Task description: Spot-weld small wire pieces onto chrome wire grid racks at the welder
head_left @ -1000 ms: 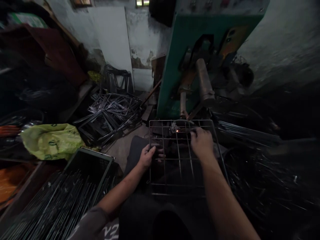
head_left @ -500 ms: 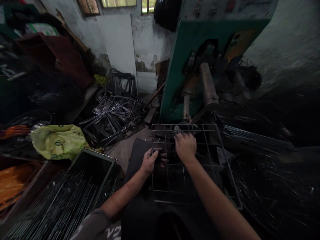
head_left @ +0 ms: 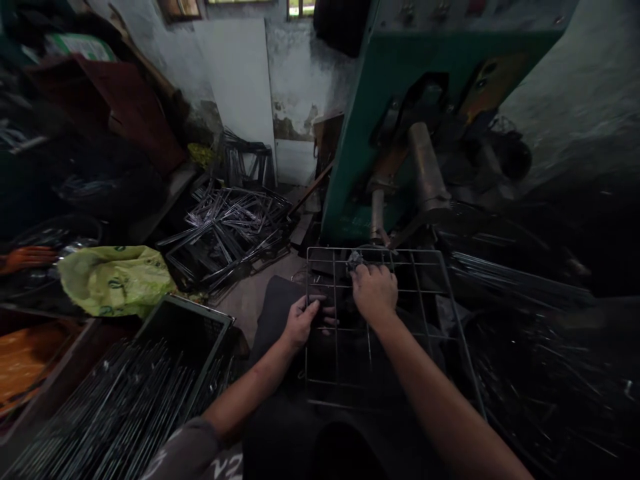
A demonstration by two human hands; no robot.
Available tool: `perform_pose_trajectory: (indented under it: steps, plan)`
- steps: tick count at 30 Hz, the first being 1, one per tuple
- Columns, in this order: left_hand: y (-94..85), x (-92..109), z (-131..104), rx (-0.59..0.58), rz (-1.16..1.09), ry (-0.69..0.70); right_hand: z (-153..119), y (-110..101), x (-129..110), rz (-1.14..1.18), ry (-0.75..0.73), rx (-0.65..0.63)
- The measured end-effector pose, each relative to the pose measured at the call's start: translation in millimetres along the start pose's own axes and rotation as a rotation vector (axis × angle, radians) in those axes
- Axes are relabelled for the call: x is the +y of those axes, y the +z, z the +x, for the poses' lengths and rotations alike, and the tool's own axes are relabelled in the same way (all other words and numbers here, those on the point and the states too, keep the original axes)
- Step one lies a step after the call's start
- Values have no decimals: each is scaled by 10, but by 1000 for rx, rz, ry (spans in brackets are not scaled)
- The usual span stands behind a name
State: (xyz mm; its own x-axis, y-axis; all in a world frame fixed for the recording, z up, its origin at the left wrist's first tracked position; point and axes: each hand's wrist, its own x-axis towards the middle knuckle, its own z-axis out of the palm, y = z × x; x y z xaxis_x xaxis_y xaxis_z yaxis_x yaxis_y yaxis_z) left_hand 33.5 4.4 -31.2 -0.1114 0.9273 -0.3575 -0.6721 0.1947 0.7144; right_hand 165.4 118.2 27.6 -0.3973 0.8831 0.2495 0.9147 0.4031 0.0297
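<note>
Wire rack [head_left: 420, 291] sits over the person's legs. Think of it as a clock. At nine o'clock, the left hand [head_left: 300, 321] pinches its side wire, with the other fingertips a bit apart. Near eleven o'clock, the right hand [head_left: 375, 292] has bent fingers close together; I cannot tell what they grip. A big green machine [head_left: 347, 190] stands at twelve, bent wire frames [head_left: 227, 223] lie at ten, and thin rods [head_left: 113, 407] at eight.

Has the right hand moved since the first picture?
Yes, to the left: it was right of the lower rod of the green machine; now the right hand is roughly in line with it.
</note>
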Motion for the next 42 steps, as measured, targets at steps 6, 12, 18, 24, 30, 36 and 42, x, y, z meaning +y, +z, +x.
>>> perform_pose_trajectory:
  steps: [6, 12, 18, 24, 30, 36, 42]
  plan:
    - [17, -90, -80, -30, -59, -31, -117, -94, 29, -20, 2, -3]
    - [169, -153, -18, -131, -86, -42, -200, -132, 222, -55, 95, -1]
    - [320, -168, 177, -165, -34, -57, -100, -78, 405, -48, 147, 12]
    - [414, -180, 295, -177, -11, -40, -39, -69, 510, -50, 174, 25]
    - [447, -179, 329, -167, 9, -44, -24, -50, 543, -54, 178, 23]
    - [486, -172, 286, -144, 20, -44, -37, -22, 558, -75, 168, 54]
    - [515, -188, 269, -157, -17, -53, -53, -9, 584, -76, 180, 58]
